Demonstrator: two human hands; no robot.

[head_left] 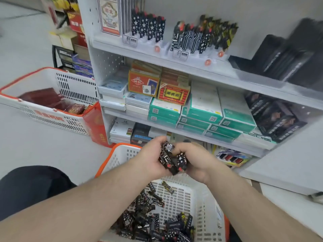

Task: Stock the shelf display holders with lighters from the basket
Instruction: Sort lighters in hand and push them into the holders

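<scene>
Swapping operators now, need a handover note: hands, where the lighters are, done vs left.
Left hand grips a circuit-pattern lighter; right hand grips a star-pattern lighter, both above the near basket.
Loose lighters still pile in that basket.
Top shelf: star holder and mixed-pattern holder both hold upright lighters.
Left: place the two held lighters, then work through the pile.

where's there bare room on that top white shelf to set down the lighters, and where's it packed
Bare white shelf top lies between the star-patterned black lighters and the circuit-patterned black lighters. More lies in front of both rows. Crowded: the left end by the red-and-white card, and the right end with black boxes.
</scene>
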